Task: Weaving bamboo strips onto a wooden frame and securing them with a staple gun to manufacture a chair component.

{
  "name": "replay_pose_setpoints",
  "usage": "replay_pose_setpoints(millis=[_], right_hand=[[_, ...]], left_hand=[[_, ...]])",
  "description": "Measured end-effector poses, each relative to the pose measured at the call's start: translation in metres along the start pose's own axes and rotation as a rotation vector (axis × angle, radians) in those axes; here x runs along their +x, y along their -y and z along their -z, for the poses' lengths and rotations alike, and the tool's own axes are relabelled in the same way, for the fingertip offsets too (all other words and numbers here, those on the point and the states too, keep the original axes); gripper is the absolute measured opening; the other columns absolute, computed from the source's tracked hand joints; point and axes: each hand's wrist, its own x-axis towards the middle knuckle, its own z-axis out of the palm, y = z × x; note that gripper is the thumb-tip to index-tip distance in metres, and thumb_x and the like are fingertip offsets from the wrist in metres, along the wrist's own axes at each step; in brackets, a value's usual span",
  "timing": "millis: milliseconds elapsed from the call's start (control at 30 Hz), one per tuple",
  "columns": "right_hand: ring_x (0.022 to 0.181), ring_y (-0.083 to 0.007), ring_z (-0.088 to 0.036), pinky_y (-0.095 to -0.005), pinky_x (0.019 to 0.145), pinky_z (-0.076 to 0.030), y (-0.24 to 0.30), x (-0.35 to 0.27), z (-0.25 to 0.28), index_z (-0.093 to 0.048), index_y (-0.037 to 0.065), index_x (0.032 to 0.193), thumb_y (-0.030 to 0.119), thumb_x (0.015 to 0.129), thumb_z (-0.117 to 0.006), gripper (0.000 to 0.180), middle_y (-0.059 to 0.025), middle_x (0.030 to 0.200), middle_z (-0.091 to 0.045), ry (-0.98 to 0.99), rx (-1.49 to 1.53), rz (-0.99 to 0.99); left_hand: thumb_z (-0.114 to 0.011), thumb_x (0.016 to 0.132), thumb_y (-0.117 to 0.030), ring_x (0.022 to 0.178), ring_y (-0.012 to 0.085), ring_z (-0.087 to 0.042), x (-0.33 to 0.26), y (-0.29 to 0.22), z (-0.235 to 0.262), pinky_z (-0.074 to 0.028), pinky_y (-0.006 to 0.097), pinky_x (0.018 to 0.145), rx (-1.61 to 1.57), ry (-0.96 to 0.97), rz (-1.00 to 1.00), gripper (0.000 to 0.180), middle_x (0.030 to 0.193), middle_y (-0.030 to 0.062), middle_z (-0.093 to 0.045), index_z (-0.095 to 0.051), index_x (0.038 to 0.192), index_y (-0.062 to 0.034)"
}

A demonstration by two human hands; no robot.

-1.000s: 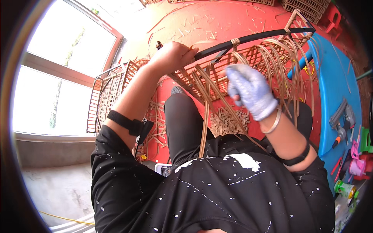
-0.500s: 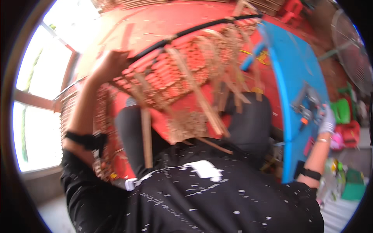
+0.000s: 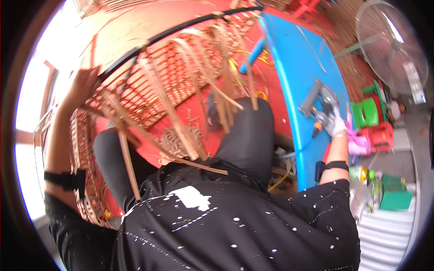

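Note:
My left hand (image 3: 83, 85) is closed round the left end of a black bar (image 3: 156, 39) that edges a woven lattice panel (image 3: 158, 77). Long flat brown strips (image 3: 169, 108) hang from the bar toward my lap, some loose at their lower ends. On the right, my gloved right hand (image 3: 335, 124) is closed on the handle of a grey staple gun (image 3: 316, 97) lying on the blue table (image 3: 289, 90). An orange and black hose fitting (image 3: 317, 129) shows at the gun's lower end, with a thin blue hose beyond. The glove partly hides the handle.
A pile of short brown pieces (image 3: 181, 140) lies on the red floor between my knees. Woven panels (image 3: 83, 167) stand at my left. Beyond the table are a large fan (image 3: 391, 45), a green stool (image 3: 365, 113) and a red stool (image 3: 382, 137).
The whole view has swung, so everything sits farther left. My right hand has come onto the staple gun's handle. My left hand stays on the bar.

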Motion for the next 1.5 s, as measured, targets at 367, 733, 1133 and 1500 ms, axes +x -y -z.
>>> replay_pose_setpoints(millis=[367, 733, 1133, 1500], right_hand=[[0.084, -0.0281, -0.070, -0.0507, 0.061, -0.060, -0.004, -0.014, -0.071, -0.061, 0.017, 0.125, 0.020, 0.083, -0.079, 0.046, -0.0072, 0.106, -0.068, -0.210, -0.238, 0.222], [0.059, -0.0164, -0.062, -0.0376, 0.050, -0.054, 0.038, -0.083, -0.196, -0.067, 0.008, 0.096, 0.015, 0.081, -0.081, 0.021, -0.0032, 0.074, -0.065, -0.187, -0.369, 0.311], [0.059, -0.0097, -0.058, -0.0252, 0.057, -0.046, 0.005, -0.219, -0.442, -0.067, 0.007, 0.079, 0.012, 0.087, -0.077, 0.013, 0.0003, 0.068, -0.062, 0.325, -0.498, 1.081], [0.063, -0.0113, -0.062, -0.0289, 0.060, -0.050, -0.198, -0.244, -0.493, -0.066, 0.006, 0.088, 0.012, 0.086, -0.079, 0.015, -0.0012, 0.072, -0.065, 0.576, -0.544, 0.685]], left_hand=[[-0.064, 0.099, -0.010, 0.058, 0.0140, -0.045, -0.010, 0.002, -0.031, -0.039, 0.030, 0.053, -0.665, -0.073, 0.479, 0.013, 0.072, 0.0025, -0.045, -0.063, 0.108, -0.0019], [-0.060, 0.101, -0.028, 0.050, 0.0213, -0.032, -0.002, -0.011, -0.023, -0.032, 0.039, 0.050, -0.600, -0.266, 0.461, 0.051, 0.053, 0.0116, -0.035, -0.047, 0.064, 0.0040], [-0.063, 0.089, -0.024, 0.081, 0.0183, -0.062, -0.001, -0.017, -0.008, -0.049, 0.034, 0.070, 0.716, -0.206, -0.466, 0.013, 0.089, 0.0000, -0.060, -0.063, 0.098, -0.0135], [-0.049, 0.099, -0.039, 0.061, 0.0333, -0.067, 0.000, -0.068, 0.066, -0.054, 0.046, 0.068, -0.631, -0.035, 0.423, 0.049, 0.065, 0.0161, -0.067, -0.073, 0.079, -0.0014]])
